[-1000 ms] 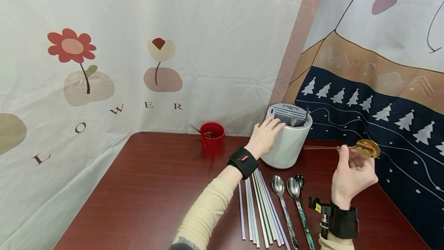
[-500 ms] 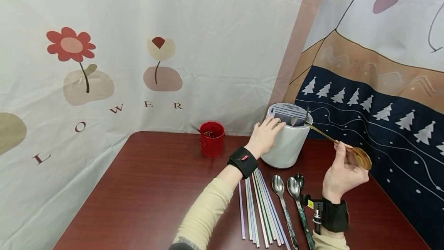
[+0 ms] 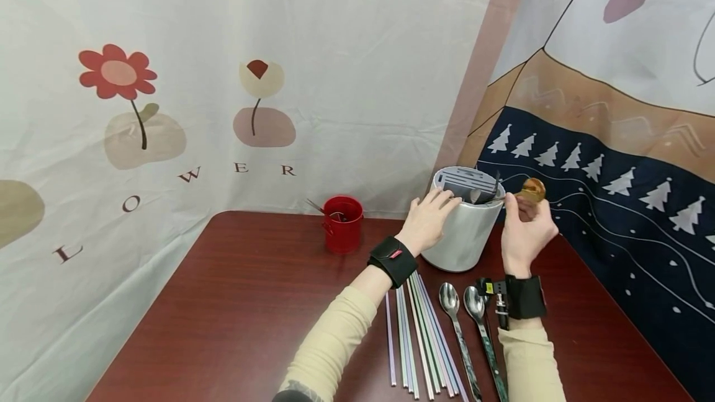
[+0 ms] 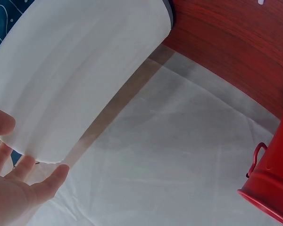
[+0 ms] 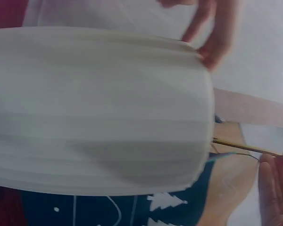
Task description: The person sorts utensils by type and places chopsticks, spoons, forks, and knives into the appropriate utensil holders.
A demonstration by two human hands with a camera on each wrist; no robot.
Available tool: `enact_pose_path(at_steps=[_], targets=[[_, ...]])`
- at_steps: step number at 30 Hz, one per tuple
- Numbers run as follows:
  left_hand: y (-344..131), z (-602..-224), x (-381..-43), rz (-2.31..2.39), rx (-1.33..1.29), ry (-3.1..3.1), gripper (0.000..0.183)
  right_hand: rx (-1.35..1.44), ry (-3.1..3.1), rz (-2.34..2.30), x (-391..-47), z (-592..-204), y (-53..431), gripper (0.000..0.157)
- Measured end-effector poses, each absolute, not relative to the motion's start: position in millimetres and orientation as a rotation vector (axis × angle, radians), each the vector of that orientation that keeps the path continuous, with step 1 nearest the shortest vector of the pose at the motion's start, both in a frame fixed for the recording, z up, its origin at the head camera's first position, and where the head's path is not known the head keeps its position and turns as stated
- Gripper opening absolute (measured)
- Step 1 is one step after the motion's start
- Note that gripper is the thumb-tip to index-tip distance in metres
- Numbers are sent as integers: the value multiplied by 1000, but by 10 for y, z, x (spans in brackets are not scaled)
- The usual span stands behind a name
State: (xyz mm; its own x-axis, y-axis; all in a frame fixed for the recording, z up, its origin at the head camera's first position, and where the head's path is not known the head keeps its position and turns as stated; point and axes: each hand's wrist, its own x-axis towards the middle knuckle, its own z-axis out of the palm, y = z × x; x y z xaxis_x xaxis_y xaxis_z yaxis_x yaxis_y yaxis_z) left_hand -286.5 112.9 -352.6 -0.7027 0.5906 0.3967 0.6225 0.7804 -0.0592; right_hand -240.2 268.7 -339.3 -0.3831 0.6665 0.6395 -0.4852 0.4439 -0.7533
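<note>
A white utensil holder (image 3: 460, 237) with a grey slotted insert (image 3: 460, 180) stands at the back right of the table. My left hand (image 3: 427, 222) holds its rim, fingers over the edge; in the left wrist view the thumb (image 4: 1, 121) lies on the outer wall. Beside the holder's right rim, my right hand (image 3: 527, 234) pinches a gold spoon (image 3: 533, 189) with its bowl up. The spoon's thin handle (image 5: 247, 148) reaches to the holder's mouth in the right wrist view; its far end is hidden there.
Several pastel sticks, perhaps straws or chopsticks (image 3: 427, 340), lie in front of the holder. Steel spoons (image 3: 475, 303) with patterned handles lie to their right, partly beside my right forearm. A red bucket (image 3: 342, 225) holding thin metal utensils stands at the back.
My right hand has moved left and up to the holder with the gold spoon, whose handle swung from level to pointing at the holder's mouth. The left hand has stayed on the rim.
</note>
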Motion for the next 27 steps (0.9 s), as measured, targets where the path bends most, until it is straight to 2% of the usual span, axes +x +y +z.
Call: enact_pose_path(at_steps=[6,12,27], targets=[[1139,-3537,-2867,-115,-917,-2577,60,-253,-1720,1186,-2546,-3469,2711,20],[1141,-3546,-2880,-102,-914,-2578,59,-306,-1799,1159,-2596,-3558,2751,18],[1137,-3544,-2870,-113,-915,-2564,57,-312,-1893,1160,-2281,-3827,2796,18]])
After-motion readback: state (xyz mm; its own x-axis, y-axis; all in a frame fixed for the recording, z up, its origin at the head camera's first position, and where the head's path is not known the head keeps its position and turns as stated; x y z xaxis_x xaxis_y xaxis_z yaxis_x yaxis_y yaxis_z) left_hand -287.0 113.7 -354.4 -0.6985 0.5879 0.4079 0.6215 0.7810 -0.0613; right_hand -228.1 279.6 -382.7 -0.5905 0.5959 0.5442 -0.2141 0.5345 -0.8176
